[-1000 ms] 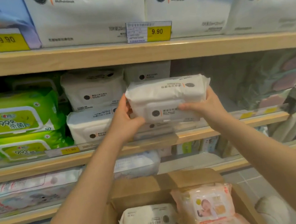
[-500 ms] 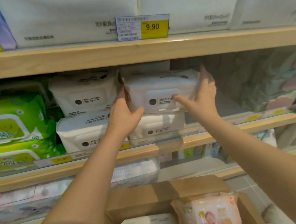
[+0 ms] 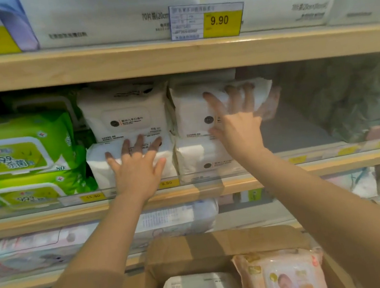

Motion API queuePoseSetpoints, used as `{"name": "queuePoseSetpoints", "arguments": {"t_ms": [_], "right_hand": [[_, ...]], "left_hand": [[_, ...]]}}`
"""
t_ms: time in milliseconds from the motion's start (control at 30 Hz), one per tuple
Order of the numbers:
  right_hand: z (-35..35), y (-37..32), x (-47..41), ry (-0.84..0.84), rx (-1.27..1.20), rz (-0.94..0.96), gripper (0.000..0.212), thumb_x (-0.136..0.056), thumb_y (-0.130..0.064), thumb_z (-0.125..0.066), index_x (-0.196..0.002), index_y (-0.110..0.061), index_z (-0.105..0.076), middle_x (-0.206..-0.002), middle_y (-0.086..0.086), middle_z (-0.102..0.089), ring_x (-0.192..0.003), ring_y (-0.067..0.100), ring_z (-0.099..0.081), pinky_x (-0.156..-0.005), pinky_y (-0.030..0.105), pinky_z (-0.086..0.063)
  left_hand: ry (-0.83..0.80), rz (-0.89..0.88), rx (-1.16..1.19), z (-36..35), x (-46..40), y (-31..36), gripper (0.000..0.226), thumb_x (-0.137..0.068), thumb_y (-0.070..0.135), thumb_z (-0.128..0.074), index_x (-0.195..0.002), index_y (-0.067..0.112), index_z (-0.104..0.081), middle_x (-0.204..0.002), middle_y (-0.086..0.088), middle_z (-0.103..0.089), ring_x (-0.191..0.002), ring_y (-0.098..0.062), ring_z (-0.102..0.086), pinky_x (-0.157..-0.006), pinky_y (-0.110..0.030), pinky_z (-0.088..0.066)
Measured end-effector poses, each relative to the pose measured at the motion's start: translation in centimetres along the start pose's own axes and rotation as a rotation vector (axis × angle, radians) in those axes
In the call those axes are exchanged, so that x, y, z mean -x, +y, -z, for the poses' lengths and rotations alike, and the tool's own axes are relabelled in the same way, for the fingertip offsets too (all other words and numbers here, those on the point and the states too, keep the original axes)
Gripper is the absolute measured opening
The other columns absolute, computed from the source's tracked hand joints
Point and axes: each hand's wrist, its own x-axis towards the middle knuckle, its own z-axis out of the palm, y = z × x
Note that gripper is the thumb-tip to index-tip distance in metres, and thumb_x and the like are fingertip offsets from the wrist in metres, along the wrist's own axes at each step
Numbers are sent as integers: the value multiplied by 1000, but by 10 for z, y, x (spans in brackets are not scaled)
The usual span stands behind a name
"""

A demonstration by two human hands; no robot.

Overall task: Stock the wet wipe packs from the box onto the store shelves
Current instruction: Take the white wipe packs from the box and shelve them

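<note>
The upper white pack (image 3: 194,111), soft and probably light, is being pressed flat by the right hand (image 3: 234,123), fingers spread, atop the right stack on the middle shelf (image 3: 331,161). The left hand (image 3: 136,167) is being rested open on the neighbouring lower pack (image 3: 100,165). Side grips are judged safest.

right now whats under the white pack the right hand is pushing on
Another white wipe pack lies directly under the top white pack that the right hand presses with straight fingers. The lower pack rests on the wooden shelf. What lies behind both is hidden.
</note>
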Motion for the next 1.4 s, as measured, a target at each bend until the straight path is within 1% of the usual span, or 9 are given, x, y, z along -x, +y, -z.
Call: {"name": "queuePoseSetpoints", "arguments": {"t_ms": [200,500,733,833,900,1000,1100,1267,1400], "right_hand": [[-28,-13,-38,-25,77,1,71,-83,-31,-62,-143,-41,-25,-153,11,-17,-142,42,-1,-101,73,-13],[-43,-3,-46,42,87,44,69,-80,-34,-64,-140,-40,-31,-151,10,-24,-141,42,-6,-101,72,-16],[-9,2,-46,-229,60,81,83,-81,-53,-59,-145,-47,-7,-157,1,-3,-144,36,8,-107,69,-14],[11,6,-49,-327,85,119,84,-80,-59,-57,-146,-47,-5,-158,-2,-2,-144,33,7,-108,68,-12],[28,8,-40,-307,75,152,75,-83,-59,-52,-146,-41,-16,-155,3,-18,-143,33,-9,-109,61,-22],[51,6,-7,-324,67,148,61,-90,-58,-44,-142,-28,-35,-132,13,-49,-124,33,-43,-101,51,-37],[65,11,47,-334,22,197,59,-91,-55,-45,-142,-28,-34,-145,8,-36,-134,29,-32,-110,55,-22],[70,25,159,-501,-41,216,57,-91,-51,-47,-142,-30,-32,-145,2,-36,-134,25,-32,-111,51,-24],[70,32,247,-656,-46,164,58,-92,-56,-42,-144,-34,-28,-147,-1,-34,-135,22,-31,-113,46,-22]], "left_hand": [[79,-8,9,-12,-3,-4,49,-95,55,-23,-143,49,-21,-156,1,-22,-142,-31,-14,-108,-65,-5],[89,-23,2,-17,-6,-5,55,-89,57,-15,-140,46,-32,-151,-2,-34,-137,-35,-24,-104,-66,-8],[-143,-44,-30,3,-8,-9,59,-91,63,-21,-145,47,-3,-159,3,-2,-144,-29,0,-109,-64,-3],[-179,-51,51,20,2,-7,58,-95,55,-27,-147,38,-10,-158,0,-7,-144,-25,-7,-111,-62,-6],[-115,-40,159,26,23,-5,57,-96,49,-33,-148,27,-19,-156,-5,-16,-142,-24,-14,-112,-58,-10],[-106,-41,286,21,70,-5,59,-96,46,-37,-148,22,-23,-157,-5,-16,-143,-24,-14,-113,-52,-11],[-166,-58,366,7,126,-7,60,-95,52,-34,-148,24,-25,-156,-3,-19,-142,-23,-17,-114,-50,-16],[-244,-8,534,-9,222,-11,74,-84,64,-23,-147,25,-25,-153,-2,-26,-141,-21,-22,-114,-41,-20],[-350,57,540,-28,278,-21,82,-80,69,-19,-148,24,-25,-155,-1,-23,-142,-21,-20,-115,-46,-21]]}}
